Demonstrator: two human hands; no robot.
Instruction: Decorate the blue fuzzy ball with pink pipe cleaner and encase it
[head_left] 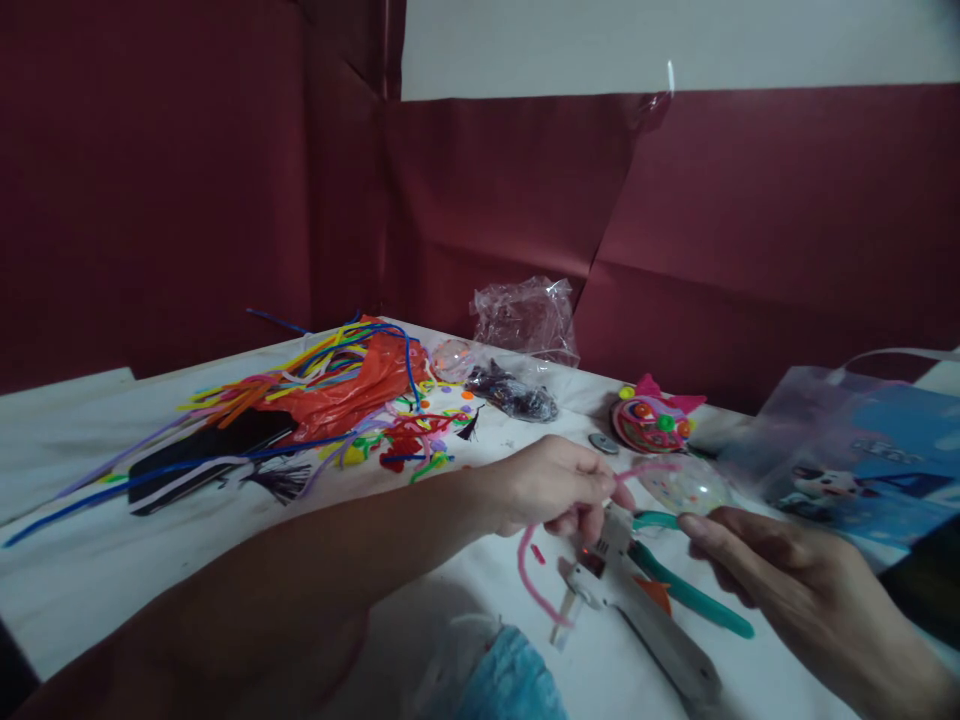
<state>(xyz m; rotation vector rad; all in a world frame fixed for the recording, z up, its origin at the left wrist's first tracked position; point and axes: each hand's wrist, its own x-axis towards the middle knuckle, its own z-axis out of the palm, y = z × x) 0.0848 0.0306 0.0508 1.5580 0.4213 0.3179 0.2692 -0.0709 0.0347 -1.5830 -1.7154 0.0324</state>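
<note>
My left hand (559,485) is closed in a pinch around a pink pipe cleaner (534,580). One end of it curves down toward the table, and the other pokes out to the right of my fingers. My right hand (780,570) pinches the end of one teal handle of a pair of pliers (697,598); their jaws are hidden. A white glue gun (637,610) lies between my hands, its nozzle pointing to the lower left and overlapping the pliers. An orange piece (654,593) shows beneath it.
Colourful pipe cleaners (300,365), an orange plastic bag (360,385) and a black phone (214,455) lie at left. Clear plastic packaging (525,320) stands behind. A decorated pink lion-like head (651,418) sits at the back right, near a blue printed bag (877,450). Something blue and fluffy (514,680) is in front.
</note>
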